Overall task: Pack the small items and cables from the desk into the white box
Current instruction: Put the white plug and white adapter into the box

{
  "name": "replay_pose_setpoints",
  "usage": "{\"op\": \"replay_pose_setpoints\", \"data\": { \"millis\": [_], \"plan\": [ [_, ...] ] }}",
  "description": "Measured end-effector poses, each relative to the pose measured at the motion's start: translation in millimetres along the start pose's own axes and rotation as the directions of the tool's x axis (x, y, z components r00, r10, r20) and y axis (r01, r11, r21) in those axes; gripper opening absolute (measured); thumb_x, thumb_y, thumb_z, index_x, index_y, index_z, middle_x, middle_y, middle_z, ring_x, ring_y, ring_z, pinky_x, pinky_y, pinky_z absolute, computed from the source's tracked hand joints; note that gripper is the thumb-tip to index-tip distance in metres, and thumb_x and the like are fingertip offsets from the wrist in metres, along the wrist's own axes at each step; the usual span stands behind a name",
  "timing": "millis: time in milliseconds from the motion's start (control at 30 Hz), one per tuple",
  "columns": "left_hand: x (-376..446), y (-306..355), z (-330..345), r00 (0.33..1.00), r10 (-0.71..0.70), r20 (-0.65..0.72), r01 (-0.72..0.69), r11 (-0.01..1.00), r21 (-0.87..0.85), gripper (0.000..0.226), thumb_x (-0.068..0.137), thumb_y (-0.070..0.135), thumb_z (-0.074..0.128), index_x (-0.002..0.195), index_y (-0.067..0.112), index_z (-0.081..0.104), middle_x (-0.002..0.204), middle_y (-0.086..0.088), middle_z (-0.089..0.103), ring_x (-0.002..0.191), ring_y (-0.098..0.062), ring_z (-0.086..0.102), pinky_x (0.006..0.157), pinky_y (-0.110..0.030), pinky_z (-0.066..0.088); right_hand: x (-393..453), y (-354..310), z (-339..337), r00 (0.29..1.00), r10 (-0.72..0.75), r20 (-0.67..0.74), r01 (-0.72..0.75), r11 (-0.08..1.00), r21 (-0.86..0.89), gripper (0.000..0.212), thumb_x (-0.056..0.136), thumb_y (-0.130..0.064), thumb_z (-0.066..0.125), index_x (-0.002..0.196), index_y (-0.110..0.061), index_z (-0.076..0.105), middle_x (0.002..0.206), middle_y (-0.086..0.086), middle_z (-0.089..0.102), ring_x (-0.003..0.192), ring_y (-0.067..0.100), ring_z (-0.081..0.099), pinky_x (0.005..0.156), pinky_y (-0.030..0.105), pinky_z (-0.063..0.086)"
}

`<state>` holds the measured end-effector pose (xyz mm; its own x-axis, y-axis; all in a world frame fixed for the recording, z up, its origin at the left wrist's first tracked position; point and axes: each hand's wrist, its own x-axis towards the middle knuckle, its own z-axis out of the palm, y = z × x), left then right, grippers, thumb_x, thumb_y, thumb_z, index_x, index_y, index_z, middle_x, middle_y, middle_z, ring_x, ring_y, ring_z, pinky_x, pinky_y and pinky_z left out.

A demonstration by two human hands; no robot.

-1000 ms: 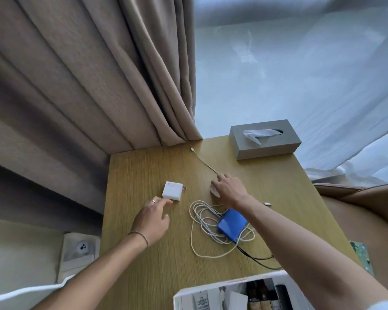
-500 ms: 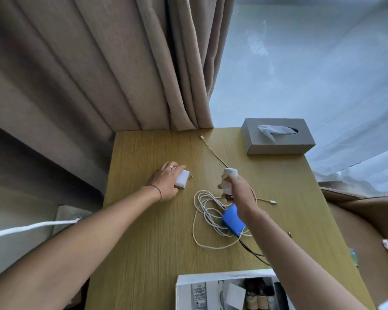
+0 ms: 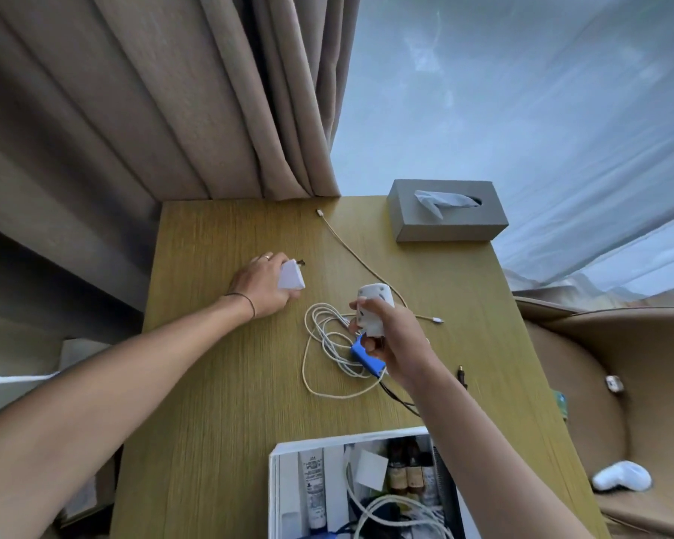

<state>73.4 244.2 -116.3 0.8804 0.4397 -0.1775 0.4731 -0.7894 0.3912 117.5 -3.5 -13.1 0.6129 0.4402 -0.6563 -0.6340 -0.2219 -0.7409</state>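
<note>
While the white box (image 3: 275, 496) waits open at the near counter (image 3: 218, 383) edge, both grips are loaded so two items can travel at once. The right hand (image 3: 390, 340) curls round a white adapter (image 3: 372, 309), lifted clear above the coiled white cable (image 3: 327, 344) and blue block (image 3: 366, 357) lying just beneath it. Well to its left, the left hand (image 3: 263, 287) pinches a white charger (image 3: 290, 282) low at the counter, prongs pointing away. Beyond the right grip, a beige cable (image 3: 351, 249) runs toward the grey tissue box (image 3: 448, 219).
</note>
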Motion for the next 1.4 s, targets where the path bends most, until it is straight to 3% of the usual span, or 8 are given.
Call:
{"op": "replay_pose_setpoints", "data": {
  "millis": [167, 300, 533, 833, 933, 1000, 1167, 1400],
  "plan": [
    [-35.3, 28.2, -21.5, 0.988, -0.141, 0.057, 0.152, 0.931, -0.332, 0.058, 0.067, 0.068, 0.071, 0.102, 0.024, 0.059, 0.090, 0.004, 0.064, 0.077, -0.016, 0.063, 0.061, -0.029, 0.051, -19.1, 5.1, -8.1, 0.998, -0.040, 0.050, 0.042, 0.999, -0.027, 0.017, 0.088, -0.027, 0.068, 0.094, -0.011, 0.072, 0.070, 0.008, 0.064, 0.044, 0.011, 0.040, 0.040, 0.020, 0.029],
    [-82.4, 59.8, -50.2, 0.972, -0.129, 0.197, 0.234, 0.585, -0.777, 0.053, 0.067, 0.065, 0.072, 0.092, 0.017, 0.068, 0.084, -0.001, 0.070, 0.074, -0.017, 0.065, 0.070, -0.035, 0.053, -41.0, 13.2, -11.9, 0.996, -0.034, 0.085, 0.038, 0.999, -0.039, 0.028, 0.084, -0.035, 0.068, 0.098, -0.011, 0.070, 0.073, 0.013, 0.070, 0.045, 0.014, 0.045, 0.041, 0.021, 0.034],
    [-185.9, 98.6, -76.6, 0.950, -0.010, 0.313, 0.307, 0.216, -0.927, 0.047, 0.103, 0.041, 0.038, 0.134, 0.011, 0.056, 0.107, -0.018, 0.068, 0.085, -0.024, 0.063, 0.066, -0.031, 0.047, -94.4, 33.6, -29.0, 0.979, -0.054, 0.199, 0.071, 0.994, -0.077, 0.040, 0.076, -0.051, 0.065, 0.084, -0.011, 0.065, 0.063, 0.013, 0.060, 0.049, 0.018, 0.050, 0.045, 0.022, 0.039],
    [-283.3, 121.8, -70.9, 0.947, -0.118, 0.297, 0.315, 0.499, -0.807, 0.022, 0.094, 0.008, 0.061, 0.116, 0.006, 0.057, 0.099, -0.018, 0.068, 0.080, -0.034, 0.074, 0.060, -0.042, 0.061, -145.9, 77.1, -76.1, 0.949, -0.023, 0.313, 0.072, 0.987, -0.146, 0.038, 0.084, -0.052, 0.067, 0.087, -0.014, 0.062, 0.066, 0.002, 0.055, 0.049, 0.012, 0.048, 0.044, 0.020, 0.039],
    [-299.4, 126.7, -52.2, 0.971, -0.193, 0.145, 0.238, 0.862, -0.447, 0.017, 0.087, 0.025, 0.066, 0.101, 0.018, 0.061, 0.086, -0.007, 0.068, 0.069, -0.025, 0.071, 0.054, -0.039, 0.061, -151.6, 90.3, -89.1, 0.959, 0.035, 0.282, 0.035, 0.970, -0.239, 0.036, 0.081, -0.056, 0.065, 0.088, -0.021, 0.072, 0.070, 0.003, 0.063, 0.057, 0.015, 0.058, 0.051, 0.024, 0.043],
    [-306.5, 130.4, -38.6, 0.980, -0.180, 0.083, 0.192, 0.965, -0.177, 0.018, 0.082, 0.037, 0.064, 0.094, 0.025, 0.059, 0.078, 0.001, 0.066, 0.066, -0.019, 0.064, 0.052, -0.031, 0.053, -153.0, 99.4, -98.1, 0.959, 0.098, 0.264, -0.008, 0.946, -0.324, 0.043, 0.081, -0.053, 0.058, 0.101, -0.016, 0.067, 0.071, 0.005, 0.067, 0.058, 0.016, 0.061, 0.052, 0.025, 0.043],
    [-304.1, 133.3, 1.9, 0.984, -0.139, 0.107, 0.141, 0.990, -0.011, 0.016, 0.080, 0.031, 0.058, 0.075, 0.025, 0.045, 0.069, 0.002, 0.054, 0.063, -0.020, 0.054, 0.047, -0.027, 0.031, -154.8, 117.6, -114.9, 0.962, 0.155, 0.224, -0.019, 0.857, -0.514, 0.024, 0.090, -0.037, 0.053, 0.106, -0.022, 0.062, 0.072, 0.006, 0.075, 0.055, 0.017, 0.060, 0.053, 0.027, 0.045],
    [-293.3, 137.1, 38.9, 0.983, -0.170, 0.070, 0.158, 0.976, 0.149, 0.012, 0.086, 0.025, 0.058, 0.088, 0.016, 0.050, 0.081, -0.007, 0.061, 0.075, -0.027, 0.057, 0.056, -0.030, 0.037, -156.0, 132.6, -128.7, 0.994, -0.031, 0.105, 0.091, 0.763, -0.640, 0.011, 0.090, -0.027, 0.066, 0.092, -0.018, 0.071, 0.078, 0.005, 0.075, 0.055, 0.013, 0.068, 0.066, 0.040, 0.062]
  ]
}}
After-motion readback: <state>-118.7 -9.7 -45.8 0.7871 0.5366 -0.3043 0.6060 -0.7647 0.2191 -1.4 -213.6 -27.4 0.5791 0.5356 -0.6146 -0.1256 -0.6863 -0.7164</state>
